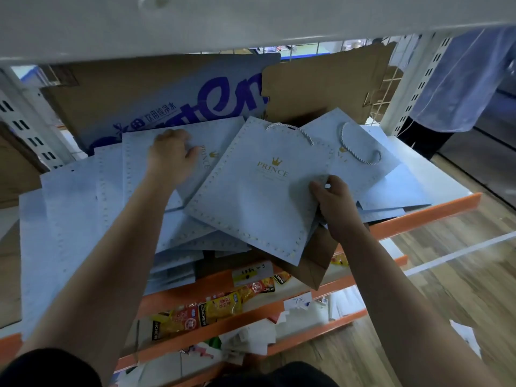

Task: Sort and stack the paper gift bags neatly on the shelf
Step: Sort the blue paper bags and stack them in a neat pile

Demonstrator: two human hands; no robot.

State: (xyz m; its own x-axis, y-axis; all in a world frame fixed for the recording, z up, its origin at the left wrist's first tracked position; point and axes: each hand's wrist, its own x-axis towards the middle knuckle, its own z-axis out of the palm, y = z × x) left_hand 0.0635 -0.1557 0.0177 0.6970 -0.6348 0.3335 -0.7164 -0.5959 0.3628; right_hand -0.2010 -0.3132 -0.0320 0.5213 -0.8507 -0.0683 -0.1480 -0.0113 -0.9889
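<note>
Several flat light-blue paper gift bags with a gold crown print lie in a loose pile on the shelf [452,203]. My right hand [335,203] pinches the right edge of the top bag [259,196], which lies tilted with its rope handle pointing to the back. My left hand [170,157] rests palm down on another blue bag [134,152] further back and to the left, fingers curled over its far part. A third bag [360,152] with a rope handle lies to the right. More blue bags [69,208] spread to the left.
Flattened cardboard [321,82] and a blue-printed carton [173,101] stand at the shelf's back. A brown paper bag [318,261] sticks out under the pile. Lower orange-edged shelves hold snack packets [220,305] and white items. A person in a blue shirt [460,79] stands at right.
</note>
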